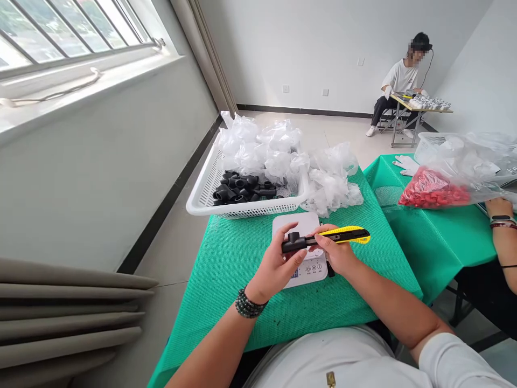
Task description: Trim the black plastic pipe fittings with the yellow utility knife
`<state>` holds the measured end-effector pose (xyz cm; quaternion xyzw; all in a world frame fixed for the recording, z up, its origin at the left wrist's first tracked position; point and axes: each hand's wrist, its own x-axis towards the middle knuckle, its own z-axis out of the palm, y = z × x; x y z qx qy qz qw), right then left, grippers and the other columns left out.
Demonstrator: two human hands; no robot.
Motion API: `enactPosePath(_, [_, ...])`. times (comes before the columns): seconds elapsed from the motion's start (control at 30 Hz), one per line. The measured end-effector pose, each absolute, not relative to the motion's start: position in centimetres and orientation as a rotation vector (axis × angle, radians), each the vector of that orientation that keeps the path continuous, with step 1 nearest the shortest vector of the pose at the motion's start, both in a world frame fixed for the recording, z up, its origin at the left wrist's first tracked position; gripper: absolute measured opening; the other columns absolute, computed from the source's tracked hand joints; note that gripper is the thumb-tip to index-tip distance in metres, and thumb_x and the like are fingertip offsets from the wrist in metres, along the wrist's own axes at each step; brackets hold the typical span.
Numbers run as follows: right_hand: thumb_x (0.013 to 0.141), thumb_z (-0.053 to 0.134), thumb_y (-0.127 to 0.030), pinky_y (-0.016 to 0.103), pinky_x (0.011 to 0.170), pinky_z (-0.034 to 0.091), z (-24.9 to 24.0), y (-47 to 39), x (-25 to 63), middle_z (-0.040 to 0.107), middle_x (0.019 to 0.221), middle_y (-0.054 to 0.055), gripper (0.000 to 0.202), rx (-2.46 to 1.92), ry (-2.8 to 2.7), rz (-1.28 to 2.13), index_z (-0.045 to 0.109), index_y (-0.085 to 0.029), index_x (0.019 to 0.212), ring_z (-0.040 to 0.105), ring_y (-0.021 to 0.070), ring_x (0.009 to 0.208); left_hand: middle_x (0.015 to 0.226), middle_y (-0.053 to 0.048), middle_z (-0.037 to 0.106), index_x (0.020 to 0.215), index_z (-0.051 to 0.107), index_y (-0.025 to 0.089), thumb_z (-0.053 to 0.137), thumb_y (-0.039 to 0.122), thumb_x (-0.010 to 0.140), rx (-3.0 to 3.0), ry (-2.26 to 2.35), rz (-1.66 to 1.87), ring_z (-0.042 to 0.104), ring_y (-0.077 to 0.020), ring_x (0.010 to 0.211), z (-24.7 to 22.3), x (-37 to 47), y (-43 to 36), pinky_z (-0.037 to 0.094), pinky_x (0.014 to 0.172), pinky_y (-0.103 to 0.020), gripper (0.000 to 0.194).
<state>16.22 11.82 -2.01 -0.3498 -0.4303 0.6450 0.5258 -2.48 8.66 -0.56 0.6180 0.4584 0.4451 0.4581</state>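
Between thumb and fingers, my left hand [272,264] grips a black tee-shaped pipe fitting [294,243]. A yellow and black utility knife [347,235] is in my right hand [337,253], its blade end at the fitting's right opening. Whether the blade is cutting into the plastic, I cannot tell. Both hands are over a white digital scale [297,220], which they partly cover. A small black piece [330,269] lies at the scale's right edge.
Behind the scale stands a white basket [258,207] with black fittings [242,187] and clear plastic bags [262,145]. More bags [333,183] lie beside it. On the right table are a bag of red parts [434,188], a white glove [406,164] and another person's arm [503,231]. A person [404,75] sits farther back.
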Motion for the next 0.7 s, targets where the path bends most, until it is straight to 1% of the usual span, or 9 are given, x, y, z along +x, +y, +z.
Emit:
enactPosePath(0.07, [0.076, 0.091, -0.051, 0.032, 0.071, 0.066, -2.1, 12.0, 16.2, 0.077, 0.09, 0.002, 0.033, -0.852, -0.974, 1.538, 0.077, -0.024, 0.087, 0.072, 0.0173, 0.078, 0.109, -0.009, 0.072, 0.153, 0.049, 0.022, 0.067, 0.044, 0.1, 1.82, 1.263, 1.175, 0.071, -0.0188, 0.084, -1.0, -2.5, 8.8, 0.061, 0.069, -0.029, 0.06])
enactPosePath(0.13, [0.074, 0.092, -0.05, 0.031, 0.068, 0.066, -2.1, 12.2, 16.2, 0.076, 0.088, 0.002, 0.034, -0.85, -0.924, 1.55, 0.076, -0.024, 0.087, 0.07, 0.0168, 0.077, 0.122, -0.012, 0.071, 0.152, 0.053, 0.025, 0.064, 0.034, 0.103, 2.092, 1.343, 1.274, 0.073, -0.0234, 0.104, -1.3, -2.5, 9.0, 0.064, 0.083, -0.034, 0.051])
enactPosePath(0.2, [0.071, 0.094, -0.049, 0.031, 0.066, 0.066, -2.1, 12.3, 16.2, 0.075, 0.087, 0.002, 0.035, -0.846, -0.885, 1.577, 0.076, -0.023, 0.086, 0.069, 0.0164, 0.076, 0.128, -0.013, 0.07, 0.148, 0.059, 0.026, 0.06, 0.027, 0.105, 2.28, 1.361, 1.355, 0.073, -0.0243, 0.111, -1.6, -2.6, 9.1, 0.065, 0.089, -0.035, 0.043])
enactPosePath(0.3, [0.068, 0.096, -0.05, 0.03, 0.065, 0.066, -2.0, 12.3, 16.2, 0.073, 0.085, 0.001, 0.036, -0.854, -0.877, 1.591, 0.077, -0.023, 0.084, 0.069, 0.0162, 0.076, 0.129, -0.013, 0.072, 0.14, 0.067, 0.026, 0.058, 0.024, 0.106, 2.432, 1.384, 1.369, 0.076, -0.0248, 0.11, -1.9, -3.0, 9.2, 0.066, 0.091, -0.036, 0.034])
enactPosePath(0.43, [0.07, 0.093, -0.055, 0.032, 0.066, 0.068, -2.0, 12.4, 16.4, 0.073, 0.09, 0.002, 0.038, -0.898, -1.004, 1.532, 0.077, -0.024, 0.085, 0.072, 0.0164, 0.074, 0.131, -0.016, 0.075, 0.138, 0.067, 0.022, 0.054, 0.028, 0.108, 2.464, 1.395, 1.243, 0.077, -0.0287, 0.115, -2.3, -3.6, 9.2, 0.067, 0.093, -0.039, 0.034])
enactPosePath(0.5, [0.072, 0.092, -0.056, 0.034, 0.07, 0.069, -2.0, 12.6, 16.8, 0.074, 0.093, 0.001, 0.039, -0.92, -1.072, 1.525, 0.076, -0.023, 0.087, 0.074, 0.0164, 0.072, 0.128, -0.016, 0.077, 0.135, 0.067, 0.021, 0.051, 0.03, 0.108, 2.419, 1.366, 1.19, 0.078, -0.0283, 0.113, -2.1, -3.6, 9.2, 0.067, 0.09, -0.038, 0.033])
enactPosePath(0.6, [0.071, 0.092, -0.06, 0.039, 0.077, 0.07, -1.9, 13.1, 17.3, 0.077, 0.086, 0.0, 0.043, -0.914, -1.138, 1.553, 0.076, -0.024, 0.088, 0.077, 0.0191, 0.074, 0.116, -0.013, 0.08, 0.127, 0.069, 0.02, 0.052, 0.033, 0.107, 2.267, 1.33, 1.134, 0.079, -0.0257, 0.102, -1.4, -3.4, 9.1, 0.066, 0.083, -0.035, 0.029])
enactPosePath(0.67, [0.073, 0.09, -0.061, 0.041, 0.084, 0.068, -1.8, 13.4, 17.6, 0.079, 0.084, 0.001, 0.042, -0.896, -1.201, 1.562, 0.076, -0.024, 0.088, 0.078, 0.0218, 0.079, 0.102, -0.01, 0.082, 0.119, 0.071, 0.02, 0.054, 0.037, 0.104, 2.107, 1.321, 1.096, 0.078, -0.0232, 0.088, -0.7, -3.1, 9.0, 0.064, 0.075, -0.033, 0.028])
enactPosePath(0.7, [0.075, 0.089, -0.061, 0.042, 0.088, 0.067, -1.7, 13.5, 17.7, 0.081, 0.086, 0.003, 0.04, -0.889, -1.236, 1.564, 0.077, -0.025, 0.088, 0.079, 0.023, 0.084, 0.091, -0.007, 0.081, 0.115, 0.072, 0.02, 0.055, 0.039, 0.103, 2.007, 1.313, 1.064, 0.076, -0.0216, 0.079, -0.4, -3.0, 8.9, 0.062, 0.07, -0.031, 0.028])
